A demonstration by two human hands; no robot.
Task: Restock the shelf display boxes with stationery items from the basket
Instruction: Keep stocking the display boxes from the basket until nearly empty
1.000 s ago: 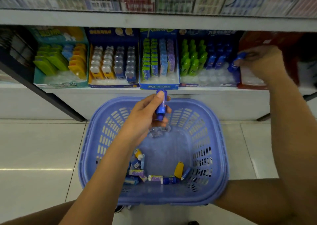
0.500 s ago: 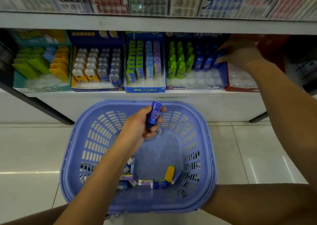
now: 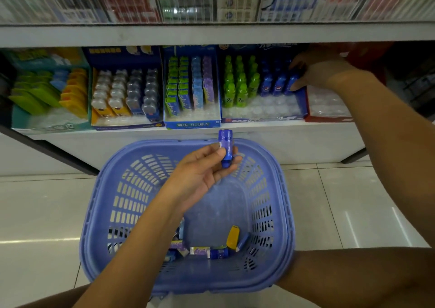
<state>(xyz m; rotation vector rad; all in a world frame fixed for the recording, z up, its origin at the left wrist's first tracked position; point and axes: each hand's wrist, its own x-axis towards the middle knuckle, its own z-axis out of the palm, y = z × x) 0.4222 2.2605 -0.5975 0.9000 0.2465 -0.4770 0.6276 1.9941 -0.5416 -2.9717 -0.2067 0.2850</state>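
The left hand [image 3: 202, 173] holds a blue bottle [image 3: 226, 147] above the basket [image 3: 98, 190], just below the front edge of the shelf [image 3: 306, 140]. It is a small stationery piece in the shape of a bottle. It stands almost upright, and its narrow end seems to point down. The thumb and the first fingers pinch it at the lower half, and the other fingers are loosely curled under it.

The right hand [image 3: 317, 70] is inside the box [image 3: 263, 119] with the green and blue rows, at the right end of the blue rows. Its fingers curl over a second bottle [image 3: 292, 83] and the thumb lies at its lower side. I cannot tell if this one already sits in its socket.

I judge the blue bottle to be very light and stiff, and not fragile. Its surface looks glossy, so it can slip out of a loose pinch. The best hold is probably on the middle of the body, with two fingers and the thumb, so that the base stays free to enter a socket. It likely must be turned so that the narrow end is up, like its neighbours. The clear tray looks thin, and the standing rows may tip if they are pushed.

A few pieces lie at the near wall of the basket, among them a yellow piece [image 3: 233, 237].
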